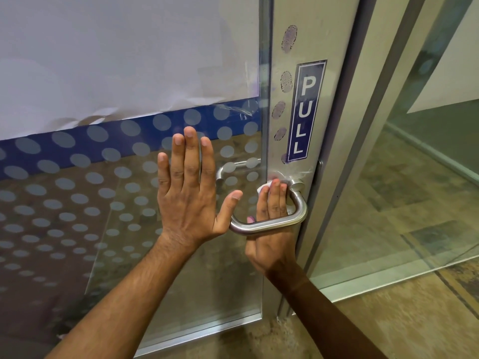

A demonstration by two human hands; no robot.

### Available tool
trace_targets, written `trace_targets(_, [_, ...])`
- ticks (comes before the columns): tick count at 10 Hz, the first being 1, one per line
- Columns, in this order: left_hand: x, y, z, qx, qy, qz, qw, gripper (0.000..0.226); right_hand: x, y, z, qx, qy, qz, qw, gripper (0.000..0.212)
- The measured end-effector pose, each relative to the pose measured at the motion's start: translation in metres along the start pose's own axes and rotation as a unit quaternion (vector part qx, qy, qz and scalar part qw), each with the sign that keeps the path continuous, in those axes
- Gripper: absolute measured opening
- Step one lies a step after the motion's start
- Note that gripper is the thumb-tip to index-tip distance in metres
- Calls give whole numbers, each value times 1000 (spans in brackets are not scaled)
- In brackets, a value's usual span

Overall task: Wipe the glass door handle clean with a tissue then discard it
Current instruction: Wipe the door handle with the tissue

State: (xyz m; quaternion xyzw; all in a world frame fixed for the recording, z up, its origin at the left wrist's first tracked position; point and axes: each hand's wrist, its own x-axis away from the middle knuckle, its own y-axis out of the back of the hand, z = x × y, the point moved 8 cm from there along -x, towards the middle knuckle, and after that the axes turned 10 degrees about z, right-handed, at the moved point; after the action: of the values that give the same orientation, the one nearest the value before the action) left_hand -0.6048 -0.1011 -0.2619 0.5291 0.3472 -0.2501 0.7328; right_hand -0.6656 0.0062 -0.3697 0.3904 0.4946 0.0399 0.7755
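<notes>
A brushed-metal D-shaped door handle [285,222] is mounted on the metal stile of a glass door [116,255]. My right hand [272,247] reaches up through the handle's loop, between the bar and the door. Its straight fingers press a white tissue [262,188] against the stile beside the handle's upper mount. Only a corner of the tissue shows past the fingertips. My left hand [188,203] lies flat on the glass just left of the handle, fingers spread and straight, thumb near the bar.
A blue PULL sign [307,110] sits on the stile above the handle, with smudged fingerprints [286,81] beside it. The glass carries frosted dots and a blue band [77,141]. A fixed glass panel and metal frame [368,125] stand to the right.
</notes>
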Motion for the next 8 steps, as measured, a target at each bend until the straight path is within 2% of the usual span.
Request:
trace_targets(1, [0, 0, 0, 2, 1, 4, 1000, 95, 8, -5, 0, 39, 26, 31, 998, 75])
trace_targets(2, [1, 0, 0, 1, 0, 4, 1000, 97, 29, -8, -2, 45, 90, 34, 994, 71])
trace_targets(5, [0, 0, 0, 4, -1, 8, 1000, 97, 14, -3, -6, 53, 25, 12, 998, 76])
trace_targets(7, [1, 1, -1, 4, -1, 9, 1000, 98, 16, 23, -14, -66, 0, -23, 998, 63])
trace_targets(8, [0, 3, -1, 9, 0, 14, 1000, 98, 16, 29, -17, -62, -27, -18, 998, 49])
